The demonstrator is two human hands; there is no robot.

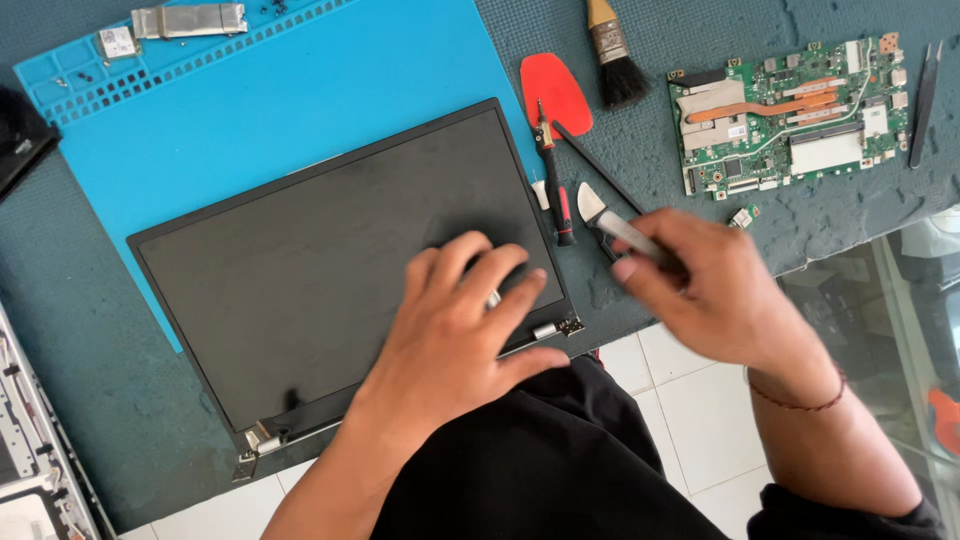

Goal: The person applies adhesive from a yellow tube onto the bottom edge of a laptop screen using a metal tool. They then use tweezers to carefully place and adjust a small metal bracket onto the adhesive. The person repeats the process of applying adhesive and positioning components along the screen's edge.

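Right hand [715,290]: fingers closed around a flat metal pry tool [612,222], blade tip aimed at the right edge of the laptop screen panel [330,270]; the tool is blurred.
Left hand [460,325]: fingers spread and loose, pressed flat on the screen panel's lower right part, gripping nothing.
Laptop screen panel: lies dark face up at the middle of the table [110,400], partly on the blue work mat [290,100]; its hinges [250,452] sit along the near edge.
Screwdriver [552,180]: black and red, just beside the panel's right edge.
Red pick [555,88]: above the screwdriver, with a thin black rod [595,160] running from it toward the right hand.
Brush [612,55]: at the table's far edge.
Motherboard [790,115]: green, at the far right corner, with tweezers [925,100] just beside it.
Metal bracket [190,20]: at the mat's far left edge.
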